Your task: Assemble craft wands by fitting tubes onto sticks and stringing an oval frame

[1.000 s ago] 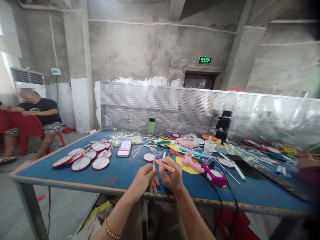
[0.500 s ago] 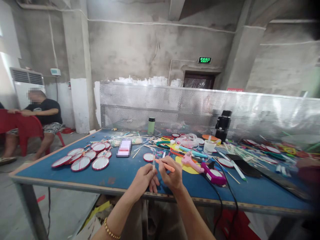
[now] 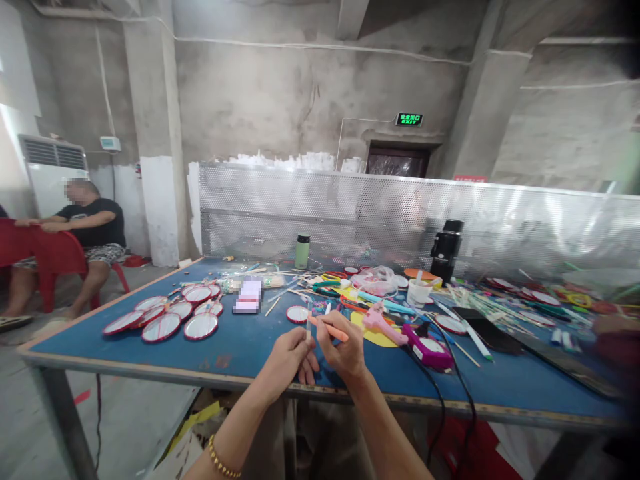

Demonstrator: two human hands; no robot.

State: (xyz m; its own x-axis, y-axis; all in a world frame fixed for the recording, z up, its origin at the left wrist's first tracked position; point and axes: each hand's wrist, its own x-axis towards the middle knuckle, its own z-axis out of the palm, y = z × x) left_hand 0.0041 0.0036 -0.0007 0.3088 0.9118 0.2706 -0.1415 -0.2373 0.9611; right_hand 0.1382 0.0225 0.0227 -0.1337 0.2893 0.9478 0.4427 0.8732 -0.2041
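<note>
Over the front edge of the blue table, my left hand (image 3: 289, 357) pinches a thin pale stick (image 3: 309, 325) held upright. My right hand (image 3: 346, 352) is closed around an orange pen-shaped tool (image 3: 336, 332), whose tip points left and meets or nearly meets the stick. The tool's exact kind is too small to tell. Just behind the hands lies a round white disc with a red rim (image 3: 297, 314). To the right of my right hand are a yellow sheet (image 3: 377, 338) and a pink glue gun (image 3: 385, 325).
Several red-rimmed discs (image 3: 201, 326) overlap at the left, near a phone (image 3: 249, 295). A green bottle (image 3: 303, 251), a black flask (image 3: 447, 253) and a white cup (image 3: 419, 293) stand behind. A purple device (image 3: 429, 349) trails black cables. A person (image 3: 97, 223) sits at far left.
Both hands keep nearly the same pose, with the orange tool still at the stick. The seated person at the left has shifted slightly.
</note>
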